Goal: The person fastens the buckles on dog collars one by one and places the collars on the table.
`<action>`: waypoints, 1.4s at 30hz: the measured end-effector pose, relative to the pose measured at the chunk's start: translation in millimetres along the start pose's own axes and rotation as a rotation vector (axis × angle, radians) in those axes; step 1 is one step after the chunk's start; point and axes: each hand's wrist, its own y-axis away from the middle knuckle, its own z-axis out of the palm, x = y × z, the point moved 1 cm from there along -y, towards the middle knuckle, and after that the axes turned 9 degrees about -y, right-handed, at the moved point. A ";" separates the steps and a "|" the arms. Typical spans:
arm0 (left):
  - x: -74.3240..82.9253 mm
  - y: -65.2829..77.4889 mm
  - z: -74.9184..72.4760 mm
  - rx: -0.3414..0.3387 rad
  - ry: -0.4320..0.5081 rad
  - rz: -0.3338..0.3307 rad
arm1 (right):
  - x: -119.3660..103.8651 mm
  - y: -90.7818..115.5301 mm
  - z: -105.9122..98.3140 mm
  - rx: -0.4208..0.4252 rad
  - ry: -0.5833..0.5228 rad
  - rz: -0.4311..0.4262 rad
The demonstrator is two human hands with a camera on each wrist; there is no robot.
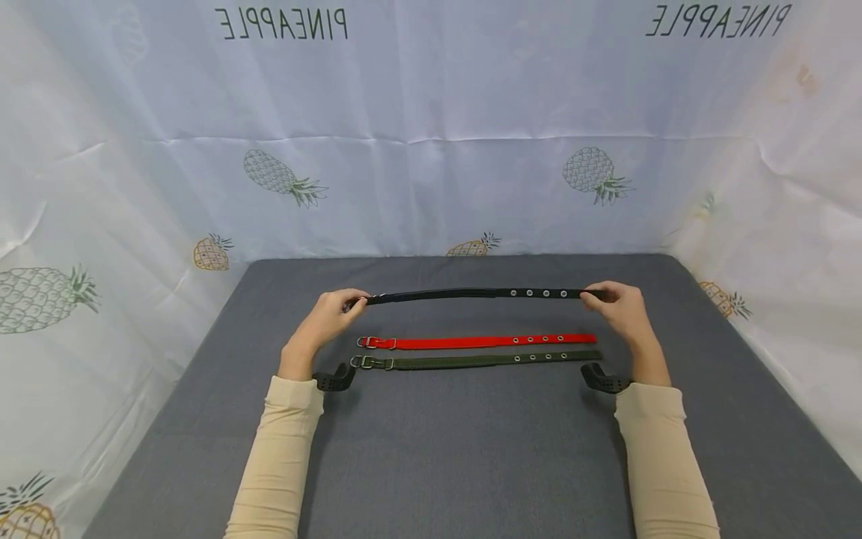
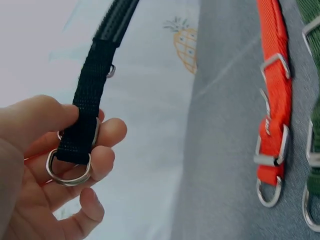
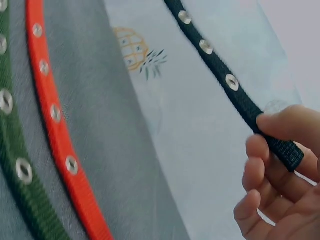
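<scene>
A black collar [image 1: 458,293] is stretched nearly straight between both hands, above the far part of the table. My left hand [image 1: 334,313] pinches its buckle end, where a metal D-ring [image 2: 69,181] shows in the left wrist view. At the other end, beyond the row of eyelets, my right hand [image 1: 621,305] pinches the strap tip [image 3: 290,155] between thumb and fingers. Nearer to me lie a red collar [image 1: 451,343] and a green collar [image 1: 451,363], flat and side by side, buckles left and eyelets right.
The grey table [image 1: 465,449] carries the two flat collars. White curtains printed with pineapples [image 1: 269,171] hang behind it and on both sides. A black wrist mount [image 1: 335,378] sits by the left wrist, another mount [image 1: 604,379] by the right.
</scene>
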 end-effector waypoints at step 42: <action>54.4 -2.6 2.0 0.298 0.159 0.167 | -65.8 8.5 54.1 -0.043 -0.443 -0.267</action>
